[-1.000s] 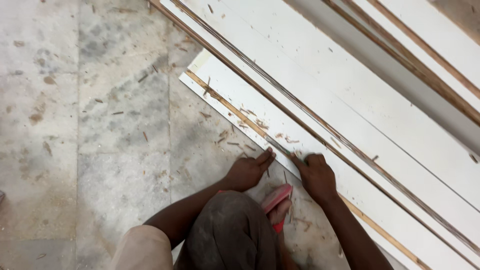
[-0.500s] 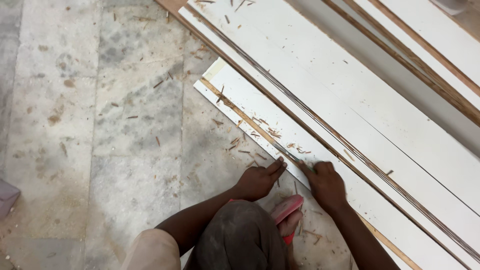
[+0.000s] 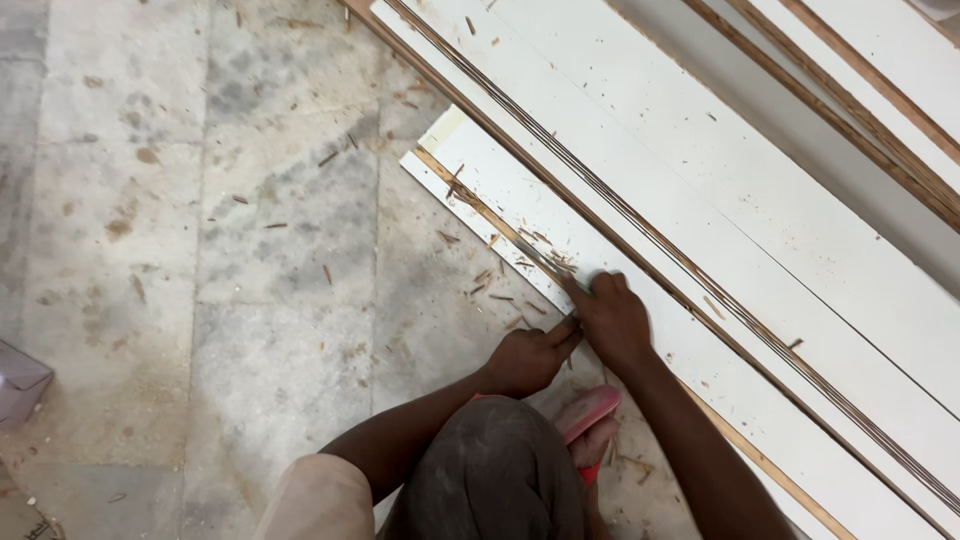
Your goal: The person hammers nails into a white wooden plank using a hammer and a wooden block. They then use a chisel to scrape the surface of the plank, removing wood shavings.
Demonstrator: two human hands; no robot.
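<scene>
Dusty, splinter-strewn stone tile floor (image 3: 200,250)

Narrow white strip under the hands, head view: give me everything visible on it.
The narrow white strip is a long, flat board, white-faced, with a raw brown wood edge showing along its length. It lies flat on the grey stone floor, running diagonally from upper left to lower right, beside wider white boards. Wood chips and splinters lie scattered on and around it. The right hand presses on it; the left hand touches its near edge. No tool can be made out.
</scene>
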